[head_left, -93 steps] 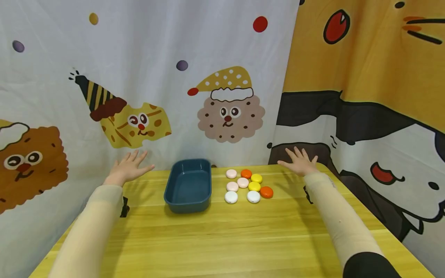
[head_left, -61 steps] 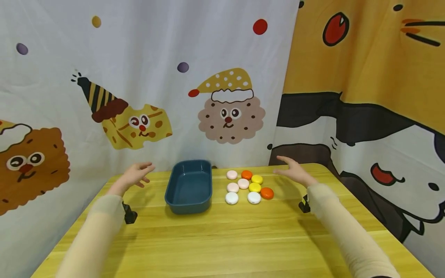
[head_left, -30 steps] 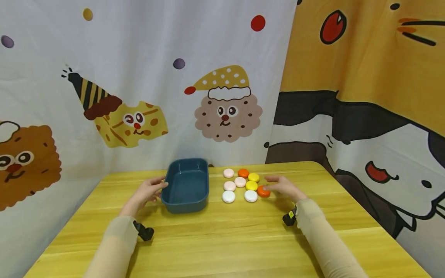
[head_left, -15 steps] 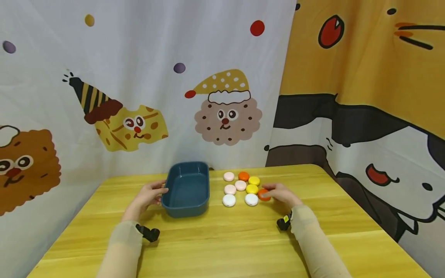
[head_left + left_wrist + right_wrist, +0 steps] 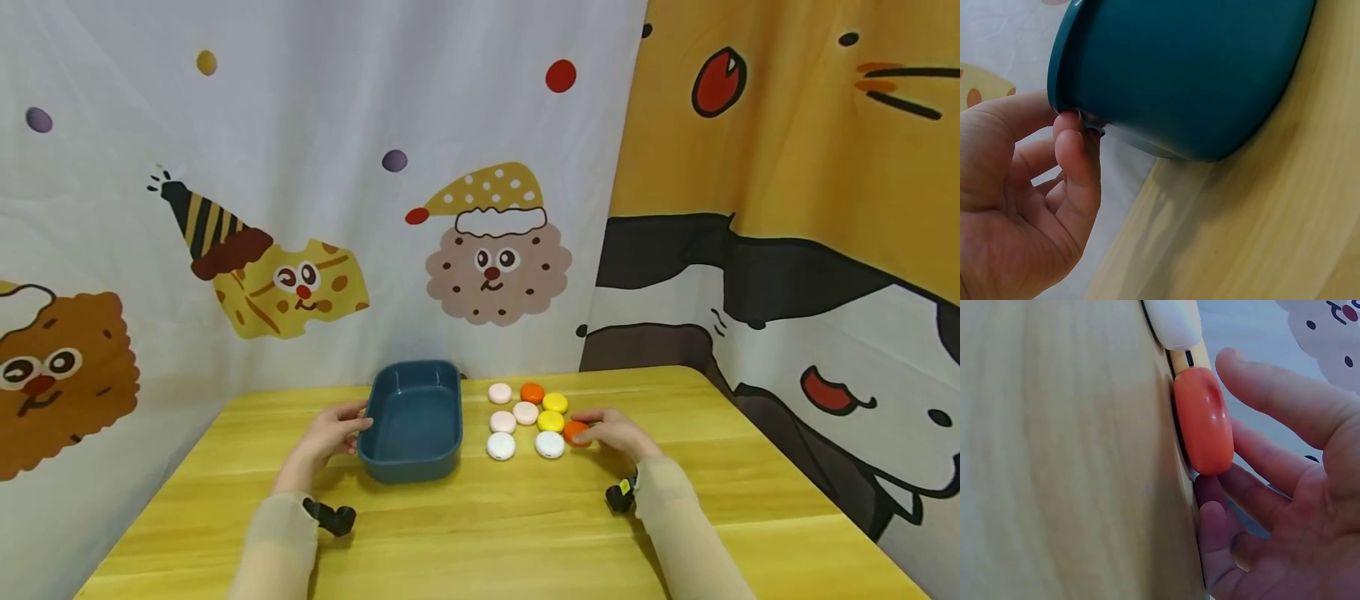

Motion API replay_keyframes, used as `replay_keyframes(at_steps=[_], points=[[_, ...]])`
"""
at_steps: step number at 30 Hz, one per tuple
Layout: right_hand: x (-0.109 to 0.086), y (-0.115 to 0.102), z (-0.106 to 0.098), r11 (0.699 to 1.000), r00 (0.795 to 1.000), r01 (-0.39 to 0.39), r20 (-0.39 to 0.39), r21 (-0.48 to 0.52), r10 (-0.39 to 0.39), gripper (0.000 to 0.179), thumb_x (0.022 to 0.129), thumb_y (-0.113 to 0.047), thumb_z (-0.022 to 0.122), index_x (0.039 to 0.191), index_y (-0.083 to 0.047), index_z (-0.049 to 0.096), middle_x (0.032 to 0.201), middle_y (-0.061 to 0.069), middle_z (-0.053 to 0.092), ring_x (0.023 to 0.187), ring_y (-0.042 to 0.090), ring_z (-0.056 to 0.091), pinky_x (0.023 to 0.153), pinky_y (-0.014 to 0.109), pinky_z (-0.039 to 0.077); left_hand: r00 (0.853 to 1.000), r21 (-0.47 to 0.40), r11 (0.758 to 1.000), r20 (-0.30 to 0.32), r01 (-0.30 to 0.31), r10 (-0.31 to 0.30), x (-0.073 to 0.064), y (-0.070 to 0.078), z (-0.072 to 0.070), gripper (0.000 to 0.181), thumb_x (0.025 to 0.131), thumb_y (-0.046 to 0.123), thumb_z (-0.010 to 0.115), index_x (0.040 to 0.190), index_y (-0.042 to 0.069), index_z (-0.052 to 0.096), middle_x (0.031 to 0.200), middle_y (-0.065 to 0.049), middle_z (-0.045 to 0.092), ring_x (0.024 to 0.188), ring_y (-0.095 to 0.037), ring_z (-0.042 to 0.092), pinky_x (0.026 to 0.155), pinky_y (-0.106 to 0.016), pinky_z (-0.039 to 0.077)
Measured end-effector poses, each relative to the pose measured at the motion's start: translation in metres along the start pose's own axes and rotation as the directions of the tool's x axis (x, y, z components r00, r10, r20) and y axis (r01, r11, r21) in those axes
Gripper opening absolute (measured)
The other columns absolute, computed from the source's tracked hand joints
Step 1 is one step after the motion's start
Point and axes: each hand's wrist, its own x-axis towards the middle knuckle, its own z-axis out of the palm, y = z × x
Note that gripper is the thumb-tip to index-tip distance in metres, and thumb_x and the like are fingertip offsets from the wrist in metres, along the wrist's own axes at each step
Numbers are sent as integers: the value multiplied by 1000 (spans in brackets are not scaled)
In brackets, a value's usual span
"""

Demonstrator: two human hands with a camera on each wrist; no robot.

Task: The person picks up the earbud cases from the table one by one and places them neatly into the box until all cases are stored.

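9 discs (image 5: pixel 525 413) on desk (image 5: pixel 450 546): 3 pink discs (image 5: pixel 502 422), 2 yellow discs (image 5: pixel 551 422), 2 white discs (image 5: pixel 501 446), 2 orange discs (image 5: pixel 532 392); 1 blue tray (image 5: pixel 408 472) left of them
Left hand (image 5: pixel 324 437): grip clamped on tray's left rim
Right hand (image 5: pixel 613 431): grip curled round nearer orange disc, rightmost of 9, just beside 1 white disc

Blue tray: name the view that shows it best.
The head view: the tray lies fully in frame, its inside and nearly all its rim visible. The left wrist view shows only its outside and some rim, cropped; the right wrist view, none.
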Motion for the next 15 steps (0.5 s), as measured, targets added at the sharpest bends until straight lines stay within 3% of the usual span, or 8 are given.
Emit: replay_keyframes(at_steps=[7,15], points=[[1,0,-2,1000,999,-13,-41,-22,12,54,79,-9,76,129,3,60,133,24,52,117,33,48,96,49,40,1000,-20,1000,-20,12,-13,3,2,4,58,97,10,59,148,-2,36,117,-15,48,56,-14,47,53,-27,48],[-2,0,2,1000,1000,11,-18,-28,-11,57,76,-5,77,129,5,59,130,23,54,119,37,47,101,53,34,1000,-15,1000,-12,12,-12,0,0,3,60,96,12,61,147,-4,36,115,-15,47,56,-13,48,53,-26,48]])
